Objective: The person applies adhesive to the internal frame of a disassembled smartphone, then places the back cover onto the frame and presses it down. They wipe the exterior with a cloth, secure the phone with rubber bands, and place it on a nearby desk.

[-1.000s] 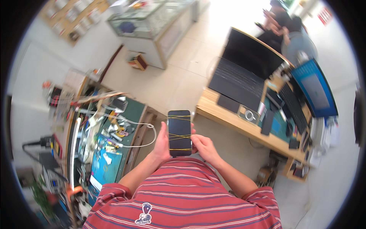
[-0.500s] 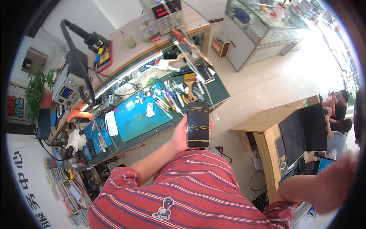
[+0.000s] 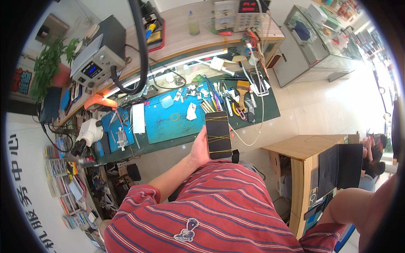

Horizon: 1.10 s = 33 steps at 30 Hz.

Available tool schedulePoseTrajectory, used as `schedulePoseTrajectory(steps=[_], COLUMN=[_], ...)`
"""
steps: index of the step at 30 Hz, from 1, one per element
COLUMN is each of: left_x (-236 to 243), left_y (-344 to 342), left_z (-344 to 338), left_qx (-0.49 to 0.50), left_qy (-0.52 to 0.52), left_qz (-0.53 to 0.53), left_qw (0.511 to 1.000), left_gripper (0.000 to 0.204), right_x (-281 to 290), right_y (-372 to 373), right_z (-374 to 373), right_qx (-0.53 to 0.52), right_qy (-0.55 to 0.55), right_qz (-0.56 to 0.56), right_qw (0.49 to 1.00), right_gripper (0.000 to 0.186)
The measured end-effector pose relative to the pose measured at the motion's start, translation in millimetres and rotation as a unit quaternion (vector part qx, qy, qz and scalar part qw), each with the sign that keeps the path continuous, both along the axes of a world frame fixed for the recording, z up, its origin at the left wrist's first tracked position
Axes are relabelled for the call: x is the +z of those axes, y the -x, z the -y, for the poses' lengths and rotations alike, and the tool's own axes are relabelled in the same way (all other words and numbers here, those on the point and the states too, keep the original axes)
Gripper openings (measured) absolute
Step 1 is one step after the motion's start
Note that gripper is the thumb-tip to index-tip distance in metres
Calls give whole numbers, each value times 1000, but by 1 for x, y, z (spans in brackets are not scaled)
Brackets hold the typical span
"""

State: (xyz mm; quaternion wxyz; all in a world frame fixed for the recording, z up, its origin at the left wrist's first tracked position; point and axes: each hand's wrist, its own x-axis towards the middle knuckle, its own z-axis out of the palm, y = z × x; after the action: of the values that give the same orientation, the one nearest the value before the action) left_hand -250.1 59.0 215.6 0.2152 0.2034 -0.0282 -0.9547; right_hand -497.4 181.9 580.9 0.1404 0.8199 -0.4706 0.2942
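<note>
Upright in front of my striped shirt, my left hand (image 3: pixel 200 148) is closed round a smartphone (image 3: pixel 217 130). The phone's dark screen faces up. Several thin yellow rubber bands are stretched across it, some straight and some crossed. On the right side my bent right arm (image 3: pixel 348 206) is raised, with its forearm at the picture's rim. My right hand is out of the picture.
Ahead stands a workbench with a blue mat (image 3: pixel 164 126), several hand tools, a brush (image 3: pixel 242 90) and a white cable (image 3: pixel 262 111). A microscope (image 3: pixel 89 133) is at left. A wooden desk (image 3: pixel 295 147) with an open laptop (image 3: pixel 329 166) stands at right; people sit beyond it.
The head view has shifted, so the bench appears nearer and farther right. My blurred right hand has left the picture at the right rim. My left hand still holds the phone.
</note>
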Motion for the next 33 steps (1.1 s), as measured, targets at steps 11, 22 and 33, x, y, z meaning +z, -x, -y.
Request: schedulePoseTrajectory(steps=[11,22,33], left_x=[-29,-9,-24], left_y=[-38,16,51], left_z=[-35,-44,-56], left_qx=[109,48,-315], left_qy=[-36,46,261], left_qz=[86,162,241], left_qw=[990,984,880], left_gripper=[67,77,33], right_x=[-122,-359,-387], right_y=[-22,-54,-24], right_z=[55,1,-55], right_qx=[-121,-160,-268], right_qy=[-109,-559,-366], right_qz=[251,551,722], right_qw=[954,598,523], right_gripper=[29,36,30])
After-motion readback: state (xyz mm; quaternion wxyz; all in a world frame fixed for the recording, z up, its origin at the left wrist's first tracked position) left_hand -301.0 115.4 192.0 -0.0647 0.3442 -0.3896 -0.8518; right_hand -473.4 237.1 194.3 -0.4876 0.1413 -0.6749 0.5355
